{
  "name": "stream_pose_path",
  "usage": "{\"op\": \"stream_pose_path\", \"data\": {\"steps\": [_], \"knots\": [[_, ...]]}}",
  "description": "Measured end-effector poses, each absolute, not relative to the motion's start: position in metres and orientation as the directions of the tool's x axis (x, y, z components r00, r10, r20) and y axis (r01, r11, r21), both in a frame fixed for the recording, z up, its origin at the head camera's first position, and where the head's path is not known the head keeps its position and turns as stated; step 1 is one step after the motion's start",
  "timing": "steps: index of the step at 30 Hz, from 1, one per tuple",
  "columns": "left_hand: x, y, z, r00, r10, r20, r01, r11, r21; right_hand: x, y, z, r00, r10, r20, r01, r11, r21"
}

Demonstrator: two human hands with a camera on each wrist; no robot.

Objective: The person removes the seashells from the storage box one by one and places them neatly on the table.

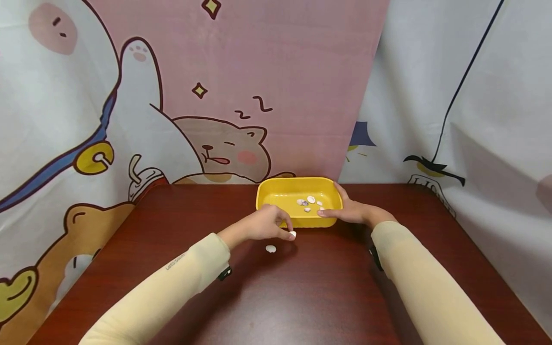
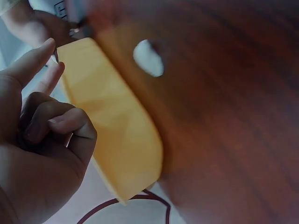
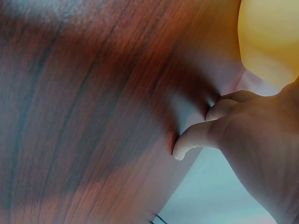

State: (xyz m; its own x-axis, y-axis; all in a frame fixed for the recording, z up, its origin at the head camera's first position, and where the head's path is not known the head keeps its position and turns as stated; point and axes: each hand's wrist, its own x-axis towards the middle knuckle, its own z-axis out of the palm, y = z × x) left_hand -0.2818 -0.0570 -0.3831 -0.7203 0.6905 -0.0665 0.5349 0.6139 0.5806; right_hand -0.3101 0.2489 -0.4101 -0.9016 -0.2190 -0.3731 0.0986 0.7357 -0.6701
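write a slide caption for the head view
Left hand pinches a white seashell while right hand holds a yellow tray with more seashells inside.

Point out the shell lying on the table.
The white shell below the left hand in the head view; the others lie in the yellow tray, except one that hand pinches.

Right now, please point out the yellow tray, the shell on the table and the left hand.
Yellow tray (image 2: pixel 117 121), left wrist view, outer wall.
Shell (image 1: pixel 270 249), head view, middle.
Left hand (image 1: pixel 268 224), head view, its back.
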Motion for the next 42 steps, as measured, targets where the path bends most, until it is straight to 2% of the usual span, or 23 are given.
{"op": "stream_pose_path", "data": {"steps": [16,31,42], "knots": [[-0.274,-0.067,-0.417,-0.692,0.715,-0.098,0.564,0.621,0.544,-0.311,0.246,-0.412,-0.899,-0.221,-0.379,0.108,0.725,-0.68],[-0.27,-0.067,-0.418,-0.718,0.685,-0.123,0.563,0.676,0.475,-0.309,0.247,-0.41,-0.896,-0.219,-0.387,0.116,0.725,-0.678],[-0.272,-0.069,-0.423,-0.73,0.678,-0.09,0.578,0.682,0.449,-0.309,0.249,-0.409,-0.895,-0.22,-0.388,0.116,0.726,-0.678]]}}
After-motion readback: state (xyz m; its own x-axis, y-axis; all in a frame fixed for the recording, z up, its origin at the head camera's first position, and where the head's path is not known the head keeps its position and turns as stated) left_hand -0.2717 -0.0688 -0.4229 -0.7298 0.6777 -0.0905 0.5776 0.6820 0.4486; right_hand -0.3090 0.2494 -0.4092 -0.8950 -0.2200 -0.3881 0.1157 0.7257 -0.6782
